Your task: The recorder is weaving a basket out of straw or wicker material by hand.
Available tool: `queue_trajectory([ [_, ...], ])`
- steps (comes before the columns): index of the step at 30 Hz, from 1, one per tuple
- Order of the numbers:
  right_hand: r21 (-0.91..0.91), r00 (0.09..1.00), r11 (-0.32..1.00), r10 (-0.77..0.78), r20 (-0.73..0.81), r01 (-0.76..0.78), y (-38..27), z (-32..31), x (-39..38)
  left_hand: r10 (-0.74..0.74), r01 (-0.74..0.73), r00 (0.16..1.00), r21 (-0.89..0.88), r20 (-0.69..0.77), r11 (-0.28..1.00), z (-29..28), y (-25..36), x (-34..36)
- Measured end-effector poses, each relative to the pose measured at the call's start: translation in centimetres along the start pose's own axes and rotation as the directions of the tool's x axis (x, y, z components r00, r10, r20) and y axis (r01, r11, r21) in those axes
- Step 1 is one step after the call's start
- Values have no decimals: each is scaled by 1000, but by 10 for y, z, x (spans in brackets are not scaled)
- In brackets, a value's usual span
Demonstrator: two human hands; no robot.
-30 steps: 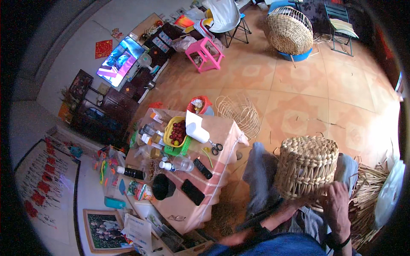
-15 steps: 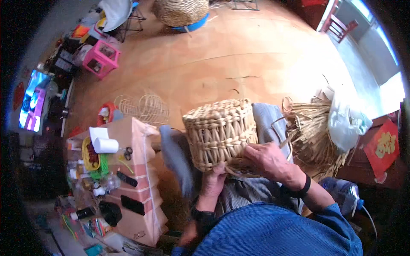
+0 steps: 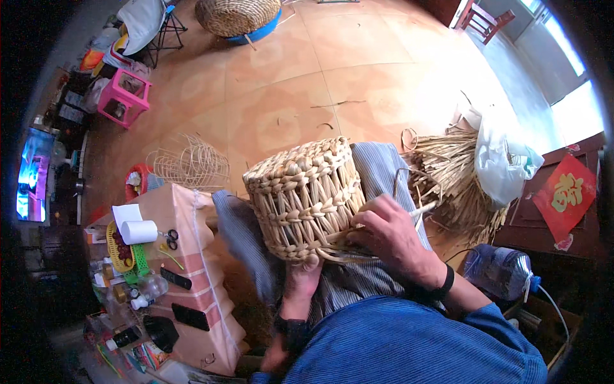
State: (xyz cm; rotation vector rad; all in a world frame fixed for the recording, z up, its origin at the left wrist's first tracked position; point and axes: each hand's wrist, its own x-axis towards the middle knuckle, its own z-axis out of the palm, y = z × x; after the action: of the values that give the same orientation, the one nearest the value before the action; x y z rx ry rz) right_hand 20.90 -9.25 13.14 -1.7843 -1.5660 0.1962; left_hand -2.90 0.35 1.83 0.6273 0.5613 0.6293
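Observation:
A woven basket (image 3: 306, 192) of pale twisted plant strands rests on its side-tilted wall over my lap, its flat woven base facing up and away. My left hand (image 3: 303, 276) grips the near edge from below, thumb against the braid and fingers hidden under it. At the basket's near right edge, my right hand (image 3: 400, 235) has its fingers closed on a plant strand (image 3: 425, 208), whose end sticks out to the right. More loose strands (image 3: 345, 255) trail from the edge between both hands.
On the right lies a bundle of dried strands (image 3: 444, 168) beside a plastic bag (image 3: 502, 163) and a water jug (image 3: 499, 272). A cloth-covered table (image 3: 204, 291) at left carries scissors (image 3: 169, 239), a paper roll (image 3: 139, 232) and a phone (image 3: 190, 316). Wire frames (image 3: 192, 163) stand beyond.
The whole view has shifted, so the room sits farther left. My right hand has turned slightly at the basket's edge, still pinching the strand. My left hand keeps its grip.

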Motion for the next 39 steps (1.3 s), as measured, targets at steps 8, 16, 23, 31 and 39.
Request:
queue_trajectory([
  [8, -57, 950, 997, 65, 307, -50, -36, 11, -15, 79, -127, 990, 489, 117, 863, 6, 3, 1],
  [16, -30, 919, 998, 56, 391, -48, -50, -3, -2, 75, -84, 995, 169, 60, 982, 27, 6, 4],
  [23, -72, 906, 985, -117, 407, 160, -34, -23, 31, -30, 14, 993, -138, -114, 990, 50, 12, 2],
  [31, -14, 932, 995, -88, 352, 99, -12, -13, 47, 22, -25, 998, -48, -65, 999, 59, 8, 14],
  [39, -172, 947, 985, 36, 319, 20, -18, 14, 30, 209, -290, 931, 954, 300, -76, 3, -24, 10],
])
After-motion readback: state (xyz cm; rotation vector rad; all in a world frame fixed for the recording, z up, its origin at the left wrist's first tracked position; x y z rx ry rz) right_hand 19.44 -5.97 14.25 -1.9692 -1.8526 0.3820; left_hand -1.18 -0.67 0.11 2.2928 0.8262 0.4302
